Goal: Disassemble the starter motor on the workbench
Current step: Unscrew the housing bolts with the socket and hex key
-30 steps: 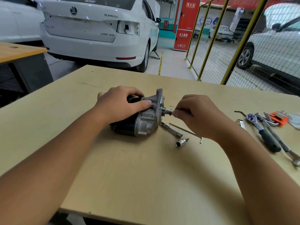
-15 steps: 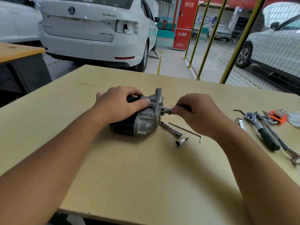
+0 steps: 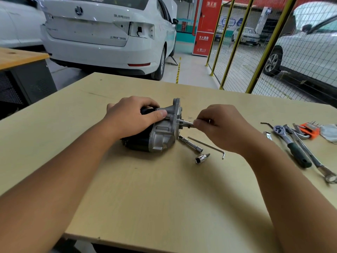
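**A:** Starter motor (image 3: 155,132) lies on its side about mid-workbench (image 3: 164,198), grey nose housing facing right. How far along do you make us?

**B:** Early, I'd judge. The housing looks fully seated on the black body, and I see no loose motor parts on the bench. My left hand (image 3: 131,117) is wrapped over the body, thumb pressed on the housing, pinning it down. My right hand (image 3: 220,125) has its fingertips pinched narrow on a slim driver tool (image 3: 186,122) that runs level into the flange face. So I read this as backing out a flange fastener; everything after that is still ahead.

**A:** Is the bit properly seated?

**B:** Can't tell; the flange hides the tip.

**A:** Room to work?

**B:** Plenty toward me: open board between the motor and the near edge. Just right of the motor, close under my right wrist, lie an extension bar (image 3: 190,144), a long hex key (image 3: 207,147) and a socket bit (image 3: 201,158). A careless sweep could knock them. Far right sit the ratchet (image 3: 291,147), a spanner (image 3: 321,167) and an orange key set (image 3: 310,131), near the right edge. The far edge is well clear of the motor.
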Demonstrator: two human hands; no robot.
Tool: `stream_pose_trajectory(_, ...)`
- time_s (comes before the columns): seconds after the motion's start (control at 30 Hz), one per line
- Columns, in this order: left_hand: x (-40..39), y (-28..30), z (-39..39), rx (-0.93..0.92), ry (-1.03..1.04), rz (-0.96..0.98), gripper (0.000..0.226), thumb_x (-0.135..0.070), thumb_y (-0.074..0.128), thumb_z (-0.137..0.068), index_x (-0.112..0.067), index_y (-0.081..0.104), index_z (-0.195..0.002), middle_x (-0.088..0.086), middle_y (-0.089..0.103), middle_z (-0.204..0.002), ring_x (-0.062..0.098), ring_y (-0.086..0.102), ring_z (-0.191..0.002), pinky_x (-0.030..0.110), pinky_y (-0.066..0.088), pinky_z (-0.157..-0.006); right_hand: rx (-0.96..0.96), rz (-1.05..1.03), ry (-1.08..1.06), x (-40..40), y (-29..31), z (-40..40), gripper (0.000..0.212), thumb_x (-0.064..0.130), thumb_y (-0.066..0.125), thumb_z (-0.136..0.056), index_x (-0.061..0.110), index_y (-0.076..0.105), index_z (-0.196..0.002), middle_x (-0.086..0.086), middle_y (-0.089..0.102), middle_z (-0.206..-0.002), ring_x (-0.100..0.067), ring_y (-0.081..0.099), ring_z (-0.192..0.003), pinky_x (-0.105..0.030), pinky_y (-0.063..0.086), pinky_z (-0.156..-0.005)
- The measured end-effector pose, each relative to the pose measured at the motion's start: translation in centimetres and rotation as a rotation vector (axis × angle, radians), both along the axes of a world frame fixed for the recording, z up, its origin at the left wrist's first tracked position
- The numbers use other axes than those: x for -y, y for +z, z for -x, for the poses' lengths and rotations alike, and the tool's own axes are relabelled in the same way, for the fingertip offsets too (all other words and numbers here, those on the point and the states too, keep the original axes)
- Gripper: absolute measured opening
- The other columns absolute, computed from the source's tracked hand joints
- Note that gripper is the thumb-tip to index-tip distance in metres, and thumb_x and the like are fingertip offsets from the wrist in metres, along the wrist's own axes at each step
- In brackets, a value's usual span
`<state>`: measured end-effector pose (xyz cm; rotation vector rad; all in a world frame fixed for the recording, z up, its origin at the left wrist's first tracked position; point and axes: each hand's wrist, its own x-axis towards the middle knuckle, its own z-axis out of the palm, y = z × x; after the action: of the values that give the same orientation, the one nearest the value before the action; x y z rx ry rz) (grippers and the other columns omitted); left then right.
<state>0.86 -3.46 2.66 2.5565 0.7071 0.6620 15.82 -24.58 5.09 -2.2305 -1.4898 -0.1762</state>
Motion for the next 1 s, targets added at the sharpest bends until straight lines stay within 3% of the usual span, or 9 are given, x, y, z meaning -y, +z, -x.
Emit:
stream_pose_trajectory(0.17,0.03,0.09,0.01,-0.004,0.002,0.003,0.065,-0.091,0.041,-0.068,-0.051,0.067,-0.112,-0.022,0.067,-0.116,0.014,0.055,-0.111,0.042,0.028,-0.093,0.064,0.032,-0.007,-0.06,0.16,-0.15,0.018,0.028,0.065,-0.095,0.015,0.077,-0.092,0.004,0.062,-0.079,-0.015,0.053,-0.075,-0.035,0.045,-0.07)
stream_pose_trajectory(0.37,0.01,0.12,0.12,-0.016,-0.007,0.015,0.078,-0.095,0.042,-0.057,-0.052,0.067,-0.116,-0.024,0.067,-0.116,0.013,0.056,-0.111,0.041,0.029,-0.094,0.059,-0.014,-0.041,0.0,0.15,0.01,0.016,0.036,0.077,-0.084,0.028,0.066,-0.077,0.012,0.057,-0.078,-0.004,0.051,-0.074,-0.033,0.047,-0.066)
stream_pose_trajectory(0.6,0.1,0.06,0.04,-0.001,0.0,0.0,0.071,-0.094,0.035,-0.065,-0.051,0.067,-0.113,-0.024,0.068,-0.115,0.013,0.056,-0.111,0.042,0.028,-0.092,-0.024,0.005,0.001,-0.16,-0.23,0.1,0.019,0.031,0.057,-0.099,0.02,0.071,-0.093,0.008,0.056,-0.075,-0.006,0.048,-0.071,-0.024,0.031,-0.058)
stream_pose_trajectory(0.73,0.1,0.04,0.04,-0.004,0.002,0.004,0.072,-0.095,0.035,-0.062,-0.052,0.066,-0.111,-0.025,0.066,-0.112,0.011,0.052,-0.105,0.041,0.027,-0.091,0.061,-0.013,-0.003,-0.27,0.04,0.17,0.016,0.025,0.064,-0.095,0.013,0.075,-0.093,0.004,0.058,-0.083,-0.011,0.05,-0.075,-0.031,0.043,-0.07)
stream_pose_trajectory(0.87,0.01,0.05,0.06,-0.021,-0.008,0.008,0.077,-0.096,0.038,-0.059,-0.052,0.066,-0.116,-0.023,0.065,-0.114,0.012,0.053,-0.108,0.041,0.029,-0.093,0.125,-0.07,-0.04,-0.1,0.28,0.6,0.008,0.031,0.075,-0.087,0.024,0.075,-0.084,0.012,0.061,-0.083,-0.017,0.058,-0.082,-0.045,0.051,-0.079)
stream_pose_trajectory(1.0,-0.06,0.07,0.11,-0.021,-0.012,0.009,0.077,-0.096,0.04,-0.058,-0.052,0.065,-0.117,-0.024,0.064,-0.112,0.011,0.052,-0.106,0.041,0.03,-0.094,0.048,-0.131,-0.001,-0.19,-0.03,0.44,0.012,0.028,0.079,-0.083,0.025,0.068,-0.079,0.011,0.059,-0.079,-0.01,0.055,-0.073,-0.034,0.048,-0.066)
